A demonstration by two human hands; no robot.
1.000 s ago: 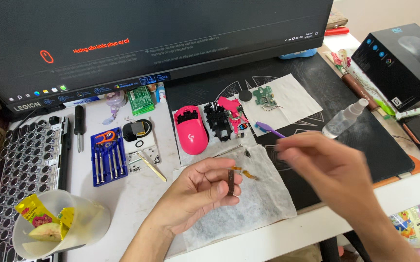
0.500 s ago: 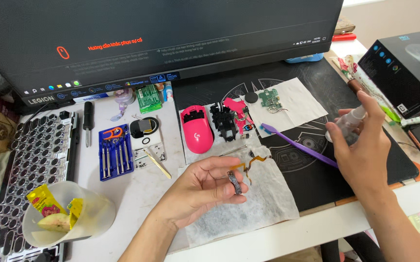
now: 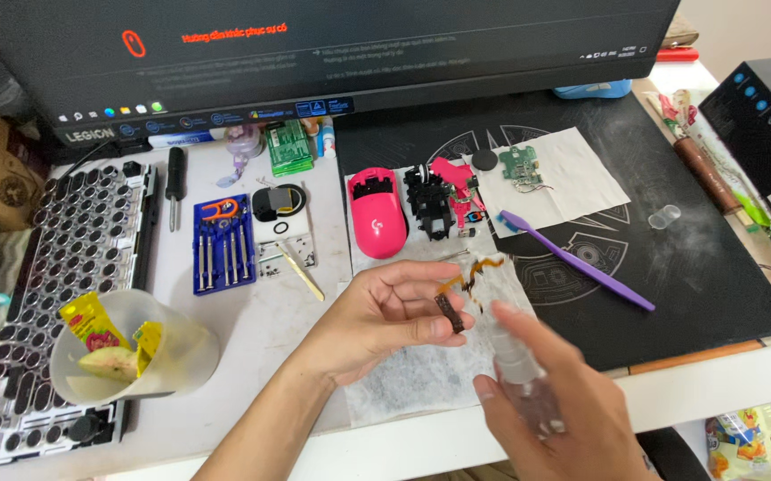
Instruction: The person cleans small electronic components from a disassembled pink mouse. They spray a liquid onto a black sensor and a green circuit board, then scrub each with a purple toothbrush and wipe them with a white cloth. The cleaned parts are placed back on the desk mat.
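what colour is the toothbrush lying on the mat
The long plastic toothbrush is purple, seen best in the head view.

A small dark brown rectangular component point(image 3: 450, 313), with a thin orange-brown flex ribbon point(image 3: 473, 274) curling up from its top, is pinched upright between the thumb and fingers of the left hand point(image 3: 377, 319) above a white paper towel point(image 3: 421, 379). Just beside it, a small clear spray bottle point(image 3: 517, 370) is gripped in the right hand point(image 3: 553, 405), held tilted, with its nozzle end toward the component.
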